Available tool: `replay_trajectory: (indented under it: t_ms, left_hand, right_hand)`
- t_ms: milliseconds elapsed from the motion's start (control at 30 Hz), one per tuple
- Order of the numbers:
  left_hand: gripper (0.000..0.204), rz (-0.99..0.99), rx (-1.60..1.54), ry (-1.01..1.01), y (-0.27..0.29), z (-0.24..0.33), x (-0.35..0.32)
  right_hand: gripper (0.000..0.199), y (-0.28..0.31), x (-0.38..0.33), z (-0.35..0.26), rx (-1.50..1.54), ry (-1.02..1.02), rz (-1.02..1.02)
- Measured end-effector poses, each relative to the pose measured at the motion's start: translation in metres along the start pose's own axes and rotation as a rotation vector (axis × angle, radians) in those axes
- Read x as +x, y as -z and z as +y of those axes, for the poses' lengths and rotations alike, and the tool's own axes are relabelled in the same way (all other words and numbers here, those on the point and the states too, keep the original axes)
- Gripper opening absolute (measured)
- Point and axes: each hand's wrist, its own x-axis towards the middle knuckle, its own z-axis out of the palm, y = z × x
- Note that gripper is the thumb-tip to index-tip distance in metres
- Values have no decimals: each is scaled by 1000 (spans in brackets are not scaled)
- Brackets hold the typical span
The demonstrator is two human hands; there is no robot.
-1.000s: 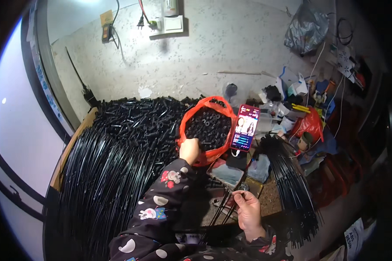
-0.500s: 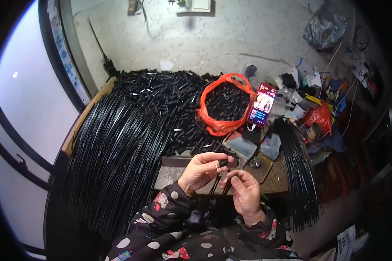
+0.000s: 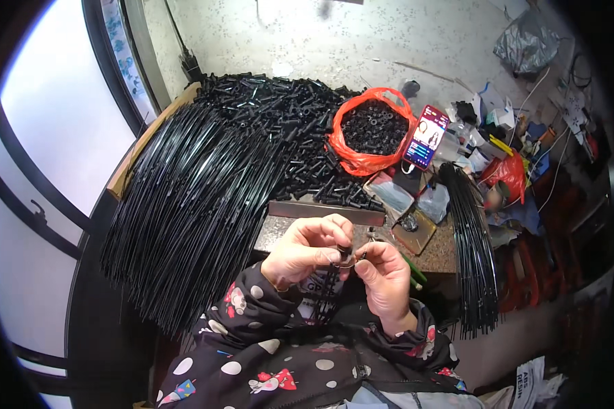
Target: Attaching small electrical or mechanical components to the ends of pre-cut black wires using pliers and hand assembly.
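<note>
Two hands are now close together in front of the body: a second ago the left hand [image 3: 305, 251] was up in the orange plastic bag of small black caps [image 3: 370, 131]. Its fingers now pinch a small black cap [image 3: 346, 255]. The right hand [image 3: 383, 276] fingers pinch a thin black rod [image 3: 329, 293], meeting it just over the desk [image 3: 280, 235] edge. So joining looks underway. A big pile of long black rods [image 3: 191, 198] lies left.
</note>
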Motion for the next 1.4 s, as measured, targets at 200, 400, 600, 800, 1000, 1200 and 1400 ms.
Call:
replay_trajectory:
  t_ms: [200, 400, 600, 800, 1000, 1200, 1400]
  left_hand:
    - [17, 4, 151, 91, -10, 19, 3]
    - [14, -118, 398, -13, -7, 14, 13]
    - [17, -61, 236, -112, -12, -3, 8]
    - [22, 458, 1297, -689, -23, -38, -3]
    - [11, 431, 766, -432, -32, -44, 6]
    - [21, 354, 685, -272, -32, -35, 2]
    - [35, 285, 849, -342, -31, -34, -6]
  right_hand:
    - [24, -4, 2, -3, -8, 22, 95]
    - [28, 17, 4, -6, -10, -58, -16]
    - [31, 23, 10, -18, -4, -235, -249]
    - [24, 26, 11, -8, -79, -10, 76]
    - [26, 19, 8, -2, -59, 94, 162]
    - [20, 23, 9, -12, -203, 150, 123]
    - [15, 24, 3, -21, -184, -21, 12]
